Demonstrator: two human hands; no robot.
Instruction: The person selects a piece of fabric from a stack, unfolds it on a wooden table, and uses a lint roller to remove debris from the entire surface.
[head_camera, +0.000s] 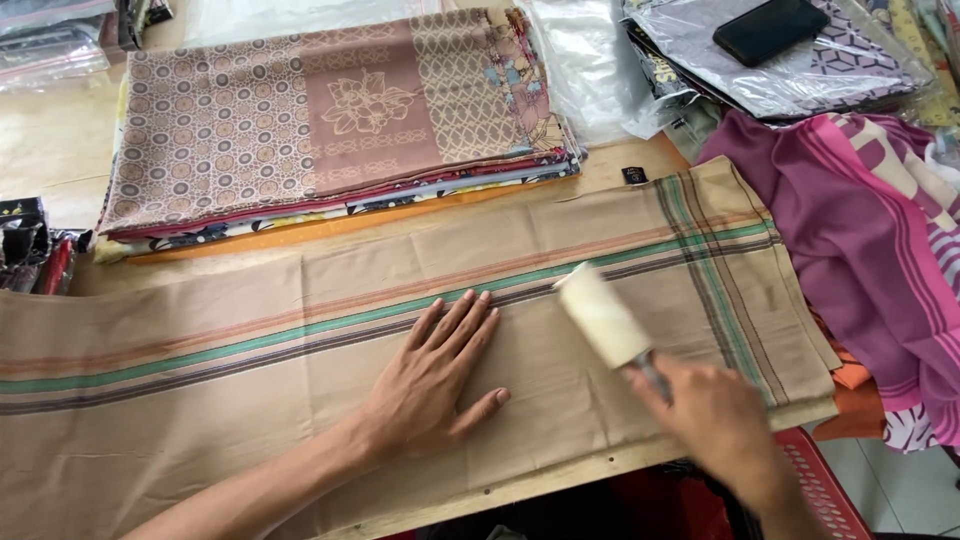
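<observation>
- Tan cloth (250, 380) with green, brown and orange stripes lies spread flat across the lower half of the frame, covering most of the wooden worktop (60, 150).
- Left hand (440, 375) rests palm down on the cloth near the centre of the frame, fingers (462, 320) straight and close together, thumb out to the side; it grips nothing and only presses the fabric.
- Right hand (715, 415), lower right and a little blurred, is closed around the handle of a lint roller (603, 317); its pale cylinder lies on the cloth just right of the left hand, touching the striped band.
- Stack of folded patterned fabrics (330, 120), brown on top with a flower motif, sits in the upper middle, just beyond the tan cloth.
- Magenta and pink fabric (850, 230) is heaped at the right edge, beside the cloth's end.
- Clear plastic-wrapped packages (800, 70) lie at the upper right, with a dark phone (770, 28) on top.
- Red perforated plastic surface (825, 485) shows at the lower right, below the worktop edge.
</observation>
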